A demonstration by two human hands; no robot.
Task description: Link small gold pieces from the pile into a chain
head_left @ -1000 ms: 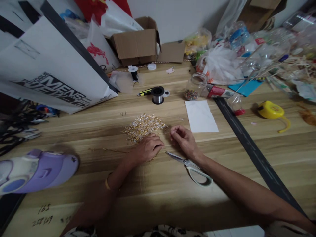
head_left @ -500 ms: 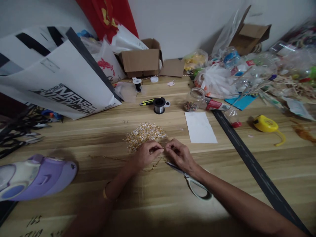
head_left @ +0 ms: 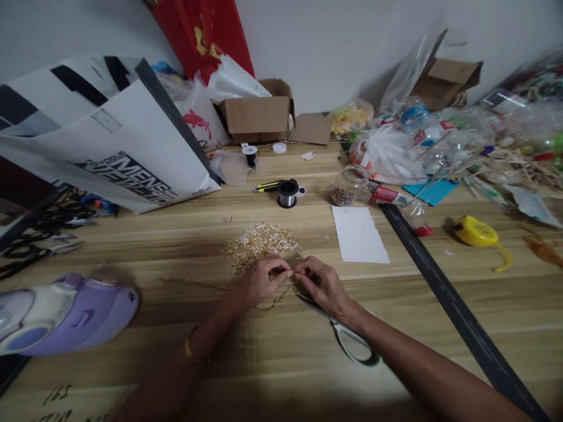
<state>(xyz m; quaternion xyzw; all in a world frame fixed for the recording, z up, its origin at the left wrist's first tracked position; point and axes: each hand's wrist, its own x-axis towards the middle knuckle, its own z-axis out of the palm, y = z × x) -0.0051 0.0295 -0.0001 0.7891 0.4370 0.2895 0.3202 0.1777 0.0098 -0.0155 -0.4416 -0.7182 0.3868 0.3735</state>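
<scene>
My left hand [head_left: 267,279] and my right hand [head_left: 322,283] meet tip to tip just in front of a heap of small gold and clear beads [head_left: 263,241]. Thumb and forefinger of each hand are pinched together; whatever lies between them is too small to make out. A thin gold chain [head_left: 273,305] trails on the table below the fingers and runs off to the left past my left wrist. Scissors with pale handles [head_left: 358,347] lie partly under my right hand and forearm, their blades pointing toward the chain.
Behind the bead heap stand a spool of silver wire [head_left: 287,194] and a jar of beads [head_left: 347,186]. White paper [head_left: 359,234] lies to the right, with a yellow tape measure [head_left: 475,231] farther out. A purple iron [head_left: 74,316] and a large paper bag [head_left: 114,146] occupy the left.
The whole view has shifted slightly, so things sit a little lower and farther right. My fingertips stay pinched close together; the thin piece seen between them earlier is harder to see.
</scene>
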